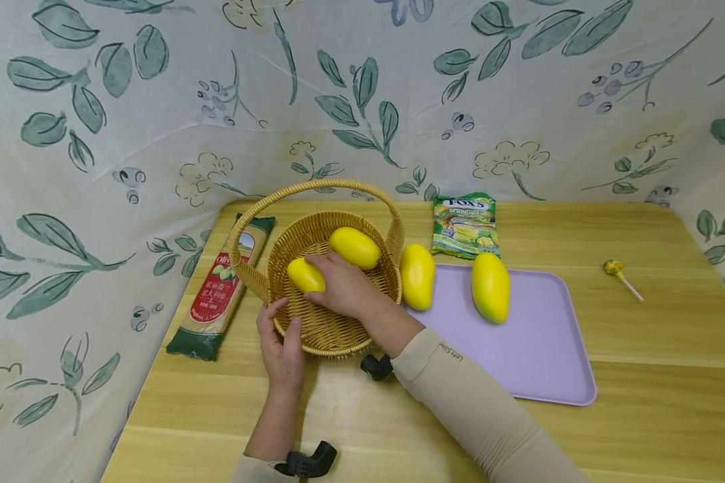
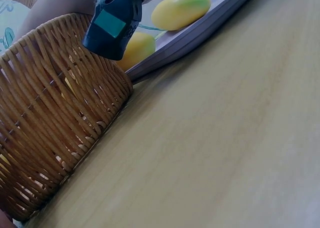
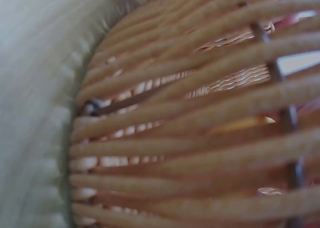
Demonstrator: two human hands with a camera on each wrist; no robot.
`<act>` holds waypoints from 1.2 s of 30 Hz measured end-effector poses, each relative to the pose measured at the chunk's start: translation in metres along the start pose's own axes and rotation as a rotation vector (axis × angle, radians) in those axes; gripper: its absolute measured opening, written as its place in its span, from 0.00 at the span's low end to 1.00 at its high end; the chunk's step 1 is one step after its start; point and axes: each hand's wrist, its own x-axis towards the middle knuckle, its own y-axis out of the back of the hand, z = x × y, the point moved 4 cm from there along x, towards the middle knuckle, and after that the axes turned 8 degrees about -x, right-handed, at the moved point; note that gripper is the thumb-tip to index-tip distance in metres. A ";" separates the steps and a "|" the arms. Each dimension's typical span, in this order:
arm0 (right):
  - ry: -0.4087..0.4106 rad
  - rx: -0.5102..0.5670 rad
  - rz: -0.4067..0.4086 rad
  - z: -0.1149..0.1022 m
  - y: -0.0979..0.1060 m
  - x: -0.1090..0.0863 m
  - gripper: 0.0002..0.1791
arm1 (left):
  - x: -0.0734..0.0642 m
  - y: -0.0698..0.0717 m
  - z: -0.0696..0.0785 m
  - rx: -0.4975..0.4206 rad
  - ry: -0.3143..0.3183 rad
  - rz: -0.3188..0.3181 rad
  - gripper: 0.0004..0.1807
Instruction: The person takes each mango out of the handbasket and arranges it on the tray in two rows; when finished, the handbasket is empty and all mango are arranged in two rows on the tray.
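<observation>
The round wicker basket (image 1: 332,339) with a tall arched handle stands on the table in the head view. Inside it, my right hand (image 1: 347,285) grips a yellow mango (image 1: 306,275) from above. Another mango (image 1: 354,247) lies in the basket beyond that hand. My left hand (image 1: 282,349) holds the basket's near left rim, thumb and fingers apart. The left wrist view has the basket's woven side (image 2: 60,102), with only a sliver of the hand at the corner. Close wickerwork (image 3: 200,133) fills most of the right wrist view, which hides the right hand's fingers.
Right of the basket, a lilac tray (image 1: 556,349) bears two mangoes, one (image 1: 418,277) near its left edge, another (image 1: 491,288) further right. Behind it lies a green candy bag (image 1: 465,225). A lollipop (image 1: 622,278) is far right; a spaghetti pack (image 1: 220,295) lies left.
</observation>
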 end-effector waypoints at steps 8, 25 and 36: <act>0.004 0.033 0.040 0.000 0.003 -0.001 0.43 | 0.000 0.000 -0.001 -0.009 -0.006 -0.001 0.20; -0.166 0.250 0.241 0.003 0.066 -0.042 0.50 | -0.001 -0.003 0.000 -0.027 -0.008 -0.003 0.21; -0.105 0.255 0.216 0.003 0.071 -0.084 0.51 | 0.000 0.000 0.000 -0.027 0.016 0.005 0.21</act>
